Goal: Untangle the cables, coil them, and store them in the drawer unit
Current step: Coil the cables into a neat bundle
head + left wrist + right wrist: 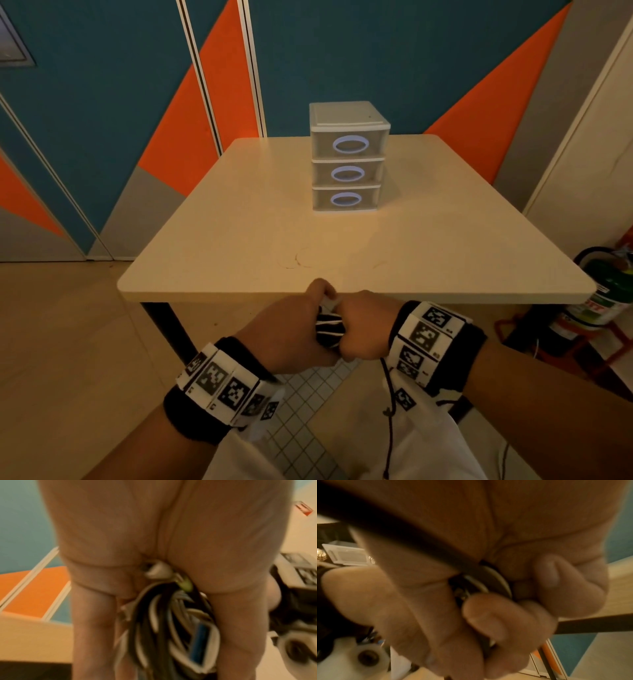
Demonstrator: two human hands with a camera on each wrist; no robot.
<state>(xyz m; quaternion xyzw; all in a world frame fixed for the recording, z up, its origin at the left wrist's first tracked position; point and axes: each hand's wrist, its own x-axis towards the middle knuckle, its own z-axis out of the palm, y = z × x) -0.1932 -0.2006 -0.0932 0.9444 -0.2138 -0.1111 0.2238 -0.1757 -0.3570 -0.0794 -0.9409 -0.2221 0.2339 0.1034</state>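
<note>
Both fists meet just before the counter's [239,219] near edge: left hand [291,329] and right hand [364,325], fingers curled, gripping the tangled cables [329,328] between them. Beyond, mid-counter, stands the closed drawer unit [347,157]; a fire extinguisher [603,301] sits far right.

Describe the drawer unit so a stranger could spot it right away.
Start at the cream table. On its far half stands the drawer unit, a small pale tower of three stacked drawers, all shut. Each front carries an oval ring handle, and nothing else stands on the tabletop.

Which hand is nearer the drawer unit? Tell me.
Left, though only slightly. The left hand reaches just over the table's near edge toward the drawer unit; the right hand sits just short of it.
</note>
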